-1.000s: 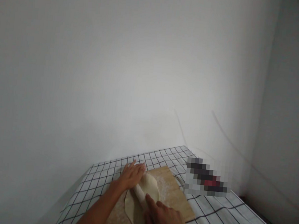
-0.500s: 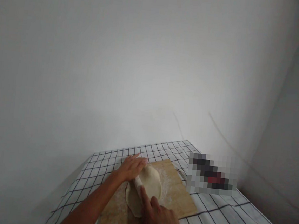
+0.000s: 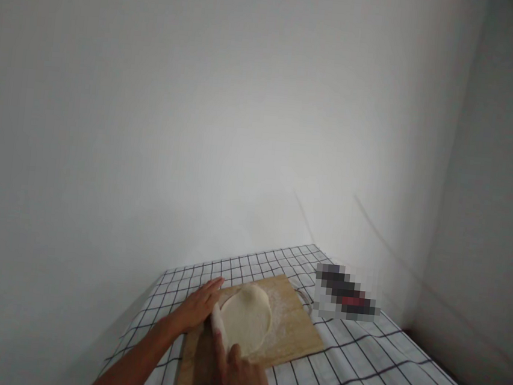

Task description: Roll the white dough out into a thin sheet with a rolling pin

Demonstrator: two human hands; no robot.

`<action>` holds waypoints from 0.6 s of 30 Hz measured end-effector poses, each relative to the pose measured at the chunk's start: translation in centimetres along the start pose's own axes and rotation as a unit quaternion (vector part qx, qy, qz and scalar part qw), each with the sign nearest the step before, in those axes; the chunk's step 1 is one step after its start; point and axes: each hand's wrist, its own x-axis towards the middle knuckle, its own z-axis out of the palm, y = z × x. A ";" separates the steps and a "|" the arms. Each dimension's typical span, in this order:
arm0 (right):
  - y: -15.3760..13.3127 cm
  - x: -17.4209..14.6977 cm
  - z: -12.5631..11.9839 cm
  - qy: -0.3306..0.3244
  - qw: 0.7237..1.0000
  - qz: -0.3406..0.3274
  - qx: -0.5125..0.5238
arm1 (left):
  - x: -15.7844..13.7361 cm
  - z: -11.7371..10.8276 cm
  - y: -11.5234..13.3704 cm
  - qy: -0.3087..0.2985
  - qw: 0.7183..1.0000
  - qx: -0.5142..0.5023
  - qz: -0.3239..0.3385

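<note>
A round, flattened sheet of dough lies on a floured wooden board. Along its left edge runs a pale rolling pin, slanting from far left toward me. My left hand lies over the far end of the pin, its fingers fairly straight and pointing away. At the near end, my right hand grips the pin with the index finger stretched along it and the other fingers curled. Both ends of the pin are hidden under the hands.
A white tablecloth with dark grid lines covers the table under the board. To the right of the board is a blurred-out dark and red object, with a curved, thin, clear-looking edge beside the board. A plain wall stands behind.
The rolling pin and both hands have moved left, from across the middle of the dough to its left edge. More of the dough's surface shows. The view has shifted slightly.
</note>
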 end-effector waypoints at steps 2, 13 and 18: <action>-0.9 0.1 -0.4 -0.021 0.999 0.021 -0.021 | 0.5 0.0 0.4 0.002 1.000 -0.008 -0.016; 4.3 -1.3 -2.0 -0.057 0.995 0.064 0.043 | 2.5 -0.8 5.5 0.122 0.986 -0.102 -0.056; 5.8 -1.4 0.5 -0.015 0.997 0.073 0.014 | 7.4 -0.5 8.5 0.103 0.987 -0.112 -0.051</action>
